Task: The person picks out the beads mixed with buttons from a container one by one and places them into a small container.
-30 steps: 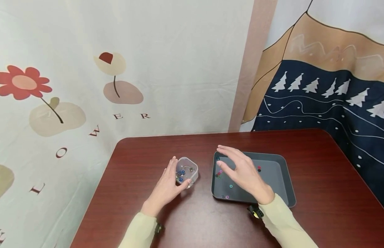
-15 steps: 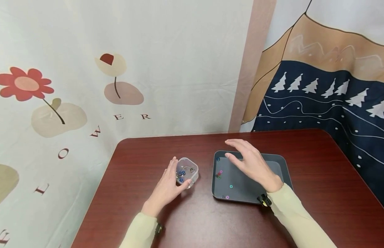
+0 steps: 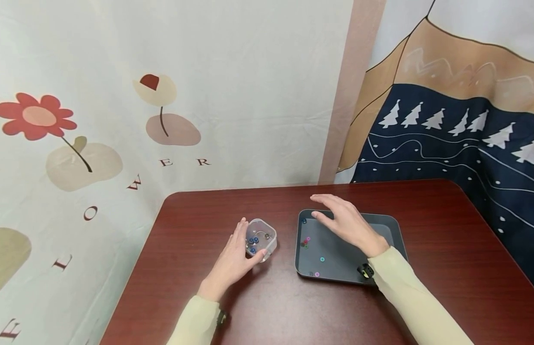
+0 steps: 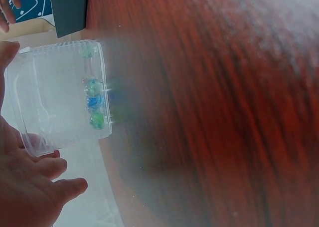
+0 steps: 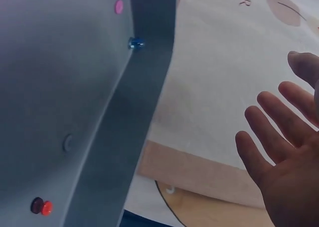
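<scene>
My left hand (image 3: 229,264) holds a small clear plastic box (image 3: 268,243) on the table, its fingers along the left side and its thumb at the near right edge. Several glass marbles (image 4: 95,101), blue and green, lie on the box's bottom. Raised over the grey tray (image 3: 336,277), my right hand (image 3: 346,224) has its fingers spread apart and nothing in them. Small round buttons (image 3: 322,259) in several colours are scattered on the tray. One blue marble (image 5: 135,43) sits in the tray's corner, against the wall.
The dark red wooden table (image 3: 267,306) carries both containers, the box left of the tray with a gap between them. Behind the table hang a pale flower-print cloth (image 3: 258,96) and a navy and tan cloth (image 3: 439,143).
My right hand has moved right and a little farther back over the tray, then very slightly left. My left hand and the box have stayed in place.
</scene>
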`<state>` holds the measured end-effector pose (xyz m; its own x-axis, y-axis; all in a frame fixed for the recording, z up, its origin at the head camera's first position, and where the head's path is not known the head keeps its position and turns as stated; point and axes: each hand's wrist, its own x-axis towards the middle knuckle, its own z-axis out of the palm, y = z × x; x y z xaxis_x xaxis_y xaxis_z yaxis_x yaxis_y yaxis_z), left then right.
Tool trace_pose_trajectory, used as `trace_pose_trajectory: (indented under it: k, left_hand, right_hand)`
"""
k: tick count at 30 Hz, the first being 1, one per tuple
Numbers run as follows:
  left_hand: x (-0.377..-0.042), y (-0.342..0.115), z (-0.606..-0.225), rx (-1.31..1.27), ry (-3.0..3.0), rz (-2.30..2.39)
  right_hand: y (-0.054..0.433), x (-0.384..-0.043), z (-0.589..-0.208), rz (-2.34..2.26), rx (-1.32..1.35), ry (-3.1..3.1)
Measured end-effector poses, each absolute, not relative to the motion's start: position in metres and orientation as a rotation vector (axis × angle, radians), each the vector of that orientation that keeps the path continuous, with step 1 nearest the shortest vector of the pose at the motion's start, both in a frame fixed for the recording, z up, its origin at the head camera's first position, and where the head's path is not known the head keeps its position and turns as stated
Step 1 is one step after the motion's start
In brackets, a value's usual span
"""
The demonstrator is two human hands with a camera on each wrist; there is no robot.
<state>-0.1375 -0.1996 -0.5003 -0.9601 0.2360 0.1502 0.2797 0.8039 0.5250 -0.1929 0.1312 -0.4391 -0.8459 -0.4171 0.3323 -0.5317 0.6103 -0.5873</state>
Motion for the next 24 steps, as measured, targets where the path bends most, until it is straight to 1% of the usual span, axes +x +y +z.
trace_pose_trajectory:
  k: [10,24]
  left_hand:
    - [-0.137,-0.199,-0.500,-0.419,-2.903,-0.872]
    - [-0.137,-0.199,-0.500,-0.421,-2.900,-0.877]
  right_hand:
    - [0.129,-0.202,-0.459,1.035,0.813,-2.707]
    - [0.122,-0.206,-0.480,1.038,0.823,-2.822]
